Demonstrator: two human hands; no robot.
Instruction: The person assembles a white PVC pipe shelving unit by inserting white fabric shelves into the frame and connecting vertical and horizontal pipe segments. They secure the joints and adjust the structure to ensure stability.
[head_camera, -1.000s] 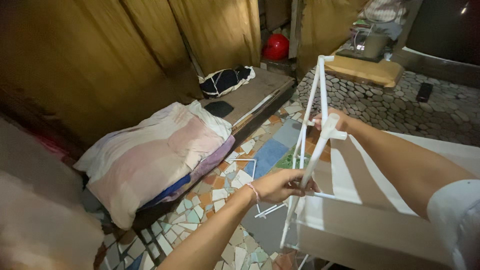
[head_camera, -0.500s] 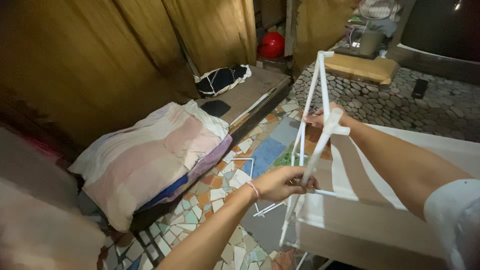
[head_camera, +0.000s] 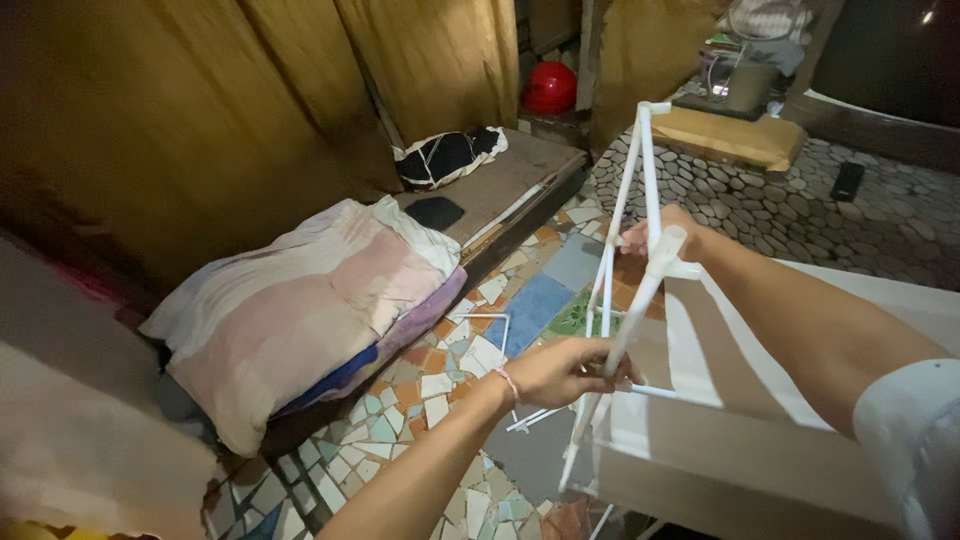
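Observation:
A white frame of thin pipes (head_camera: 645, 190) stands upright in front of me, its top joined by a corner piece. My right hand (head_camera: 660, 238) grips the upper pipes where a slanted pipe meets them. My left hand (head_camera: 565, 372) is closed around the lower part of that slanted white pipe. Pale fabric panels (head_camera: 790, 400) hang from the frame below my right arm. A few loose white pipes (head_camera: 535, 418) lie on the floor under my left hand.
A folded blanket pile (head_camera: 300, 310) lies on a low mattress at left, with a dark bundle (head_camera: 445, 155) behind it. The floor is mosaic tile (head_camera: 440, 385), turning to pebble paving (head_camera: 800, 200) at right. A red ball (head_camera: 548, 88) and a cushion (head_camera: 730, 135) sit at the back.
Both hands keep their grip on the white frame. The view has shifted slightly and my left hand has slid a little along the slanted pipe.

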